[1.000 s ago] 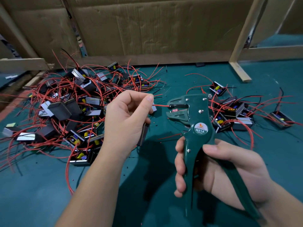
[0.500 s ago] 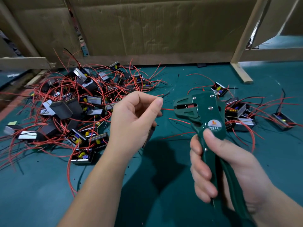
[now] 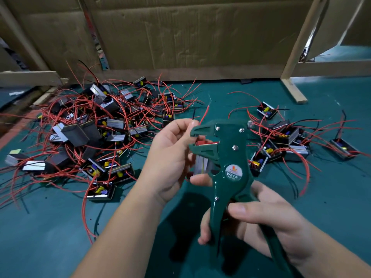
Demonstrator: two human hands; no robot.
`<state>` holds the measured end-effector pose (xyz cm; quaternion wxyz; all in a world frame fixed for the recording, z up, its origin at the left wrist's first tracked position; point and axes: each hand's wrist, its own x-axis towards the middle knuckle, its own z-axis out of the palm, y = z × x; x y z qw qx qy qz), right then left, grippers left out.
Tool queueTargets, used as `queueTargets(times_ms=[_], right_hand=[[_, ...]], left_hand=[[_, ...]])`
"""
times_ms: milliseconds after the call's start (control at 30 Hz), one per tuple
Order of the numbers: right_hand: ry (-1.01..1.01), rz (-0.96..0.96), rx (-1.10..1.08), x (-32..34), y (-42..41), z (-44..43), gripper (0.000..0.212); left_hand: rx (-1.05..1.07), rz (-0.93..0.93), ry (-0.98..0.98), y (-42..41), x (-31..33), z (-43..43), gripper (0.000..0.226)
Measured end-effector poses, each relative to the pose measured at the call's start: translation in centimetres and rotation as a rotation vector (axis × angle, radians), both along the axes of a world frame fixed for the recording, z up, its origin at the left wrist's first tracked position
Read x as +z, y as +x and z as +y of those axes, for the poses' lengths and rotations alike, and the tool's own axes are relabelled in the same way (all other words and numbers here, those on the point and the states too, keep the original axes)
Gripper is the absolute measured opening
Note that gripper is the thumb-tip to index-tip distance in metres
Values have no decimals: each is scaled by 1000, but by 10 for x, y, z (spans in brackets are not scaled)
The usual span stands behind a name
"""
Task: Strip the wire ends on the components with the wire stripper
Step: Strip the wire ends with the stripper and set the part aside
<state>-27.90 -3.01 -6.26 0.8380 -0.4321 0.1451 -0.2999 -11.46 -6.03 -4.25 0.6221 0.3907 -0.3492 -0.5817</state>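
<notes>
My left hand [image 3: 168,157] pinches the red wire [image 3: 205,114] just left of the wire stripper [image 3: 230,155], its mouth open, wire seemingly unseated; my right hand [image 3: 271,223] clasps the handles.

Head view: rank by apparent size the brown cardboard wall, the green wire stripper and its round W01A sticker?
1. brown cardboard wall
2. green wire stripper, enlarged by nearness
3. round W01A sticker
</notes>
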Motion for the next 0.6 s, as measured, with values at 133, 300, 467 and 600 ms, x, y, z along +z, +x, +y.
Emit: queueTargets(times_ms=[133, 300, 467, 600], right_hand=[[-44, -30, -329, 1, -2, -4, 53], [-215, 372, -838, 9, -20, -25, 37], [-292, 490, -988, 9, -25, -31, 23], [-331, 435, -896, 8, -22, -25, 22]], left_hand=[[322, -583, -110, 13, -9, -9, 18], [444, -1251, -83, 33, -22, -15, 19], [325, -1522, 5, 28, -28, -14, 35], [276, -1686, -17, 27, -29, -10, 30]])
